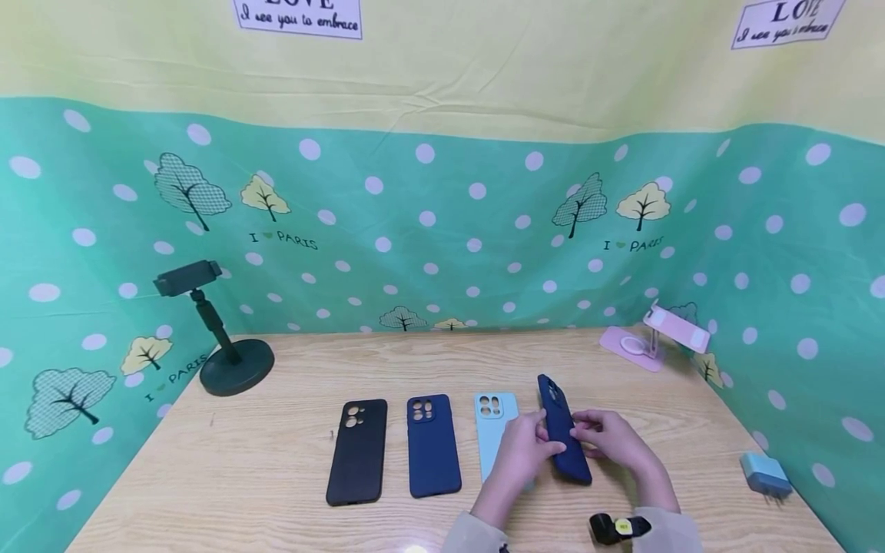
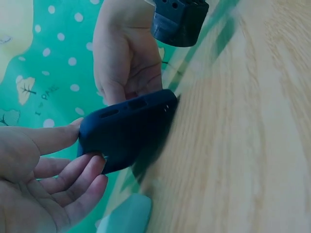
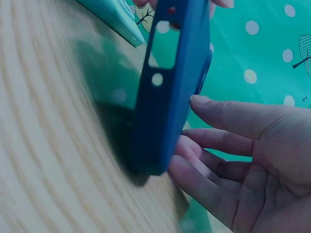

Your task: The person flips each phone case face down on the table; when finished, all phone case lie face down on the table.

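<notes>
A dark blue phone case (image 1: 565, 439) is held tilted above the wooden table, its camera end up and away. My left hand (image 1: 520, 452) pinches its left edge between thumb and fingers. On the opposite long edge, my right hand (image 1: 614, 439) holds it, thumb on one face and fingers on the other. Cutouts in the lower rim of the case (image 3: 163, 111) show in the right wrist view. Beside my left hand lies a light blue phone case (image 1: 489, 430), partly hidden by that hand. Farther left lie another dark blue case (image 1: 433, 453) and a black case (image 1: 357, 457).
A black phone stand (image 1: 237, 367) with a round base is at the back left. A pink folding stand (image 1: 681, 330) stands at the back right. Near the right edge lies a blue plug charger (image 1: 765, 473). Patterned cloth (image 1: 415, 207) hangs around the table (image 1: 276, 453).
</notes>
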Demonstrator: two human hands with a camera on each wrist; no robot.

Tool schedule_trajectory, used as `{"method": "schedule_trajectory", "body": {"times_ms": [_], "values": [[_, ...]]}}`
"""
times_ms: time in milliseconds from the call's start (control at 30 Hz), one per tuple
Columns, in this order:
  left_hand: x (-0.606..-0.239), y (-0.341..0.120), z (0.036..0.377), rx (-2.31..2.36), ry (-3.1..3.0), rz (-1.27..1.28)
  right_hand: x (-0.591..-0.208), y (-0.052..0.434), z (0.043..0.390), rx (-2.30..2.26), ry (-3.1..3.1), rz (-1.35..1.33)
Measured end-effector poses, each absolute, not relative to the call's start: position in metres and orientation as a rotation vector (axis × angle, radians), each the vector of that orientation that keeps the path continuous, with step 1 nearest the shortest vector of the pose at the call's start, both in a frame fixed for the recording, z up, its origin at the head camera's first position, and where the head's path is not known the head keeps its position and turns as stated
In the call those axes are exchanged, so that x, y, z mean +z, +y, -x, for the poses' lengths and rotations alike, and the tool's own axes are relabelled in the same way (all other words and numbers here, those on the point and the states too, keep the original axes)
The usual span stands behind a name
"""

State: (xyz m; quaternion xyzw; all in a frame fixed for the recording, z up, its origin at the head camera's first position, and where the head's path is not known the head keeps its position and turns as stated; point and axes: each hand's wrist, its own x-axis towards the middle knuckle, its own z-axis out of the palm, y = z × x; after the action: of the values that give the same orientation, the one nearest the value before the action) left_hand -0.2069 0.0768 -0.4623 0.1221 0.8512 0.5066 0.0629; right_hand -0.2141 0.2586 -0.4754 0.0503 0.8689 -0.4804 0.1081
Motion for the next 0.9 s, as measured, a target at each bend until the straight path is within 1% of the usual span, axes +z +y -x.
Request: {"method": "schedule_trajectory", "body": {"times_ms": [567,900], "values": [[-0.472,0.081,0.206,1.398,2.643,-0.338,-0.479,0.265,0.214,-1.385,2.624,-0.171],[-0.472,0.085,0.203,1.183,2.801,-0.357,-0.481,0.265,0.215,-1.346,2.667,-0.182]]}}
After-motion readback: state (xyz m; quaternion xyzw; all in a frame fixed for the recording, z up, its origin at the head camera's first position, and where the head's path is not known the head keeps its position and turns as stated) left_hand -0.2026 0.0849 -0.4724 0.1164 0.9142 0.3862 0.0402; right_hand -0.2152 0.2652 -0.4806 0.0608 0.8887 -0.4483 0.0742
